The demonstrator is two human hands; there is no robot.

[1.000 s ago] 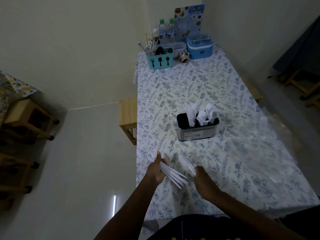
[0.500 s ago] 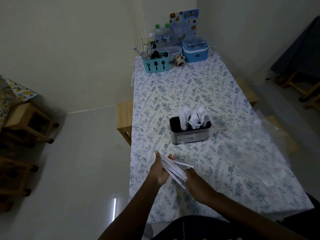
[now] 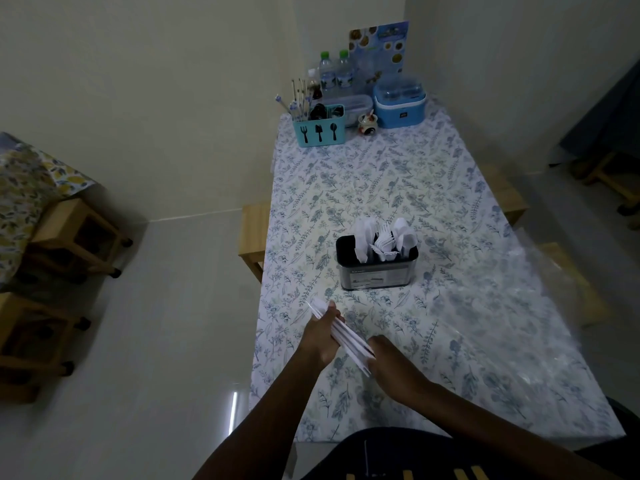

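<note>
Just this side of the cutlery caddy [image 3: 377, 271], over the tabletop [image 3: 381, 188], the left hand [image 3: 320, 336] grips a bundle of white cutlery [image 3: 348, 337]; the right hand [image 3: 389, 363] pinches its nearer end.

The worktop [image 3: 398, 188] wears a white cloth printed with blue-grey leaves. White plastic cutlery [image 3: 384, 239] fills a black-and-silver caddy [image 3: 377, 275]; a turquoise holder [image 3: 320, 128] carries black utensil silhouettes.

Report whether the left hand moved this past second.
Yes. The left hand, gripping the white plastic utensil bundle, shifted right, nearer the black-topped steel cutlery holder and the right hand.
</note>
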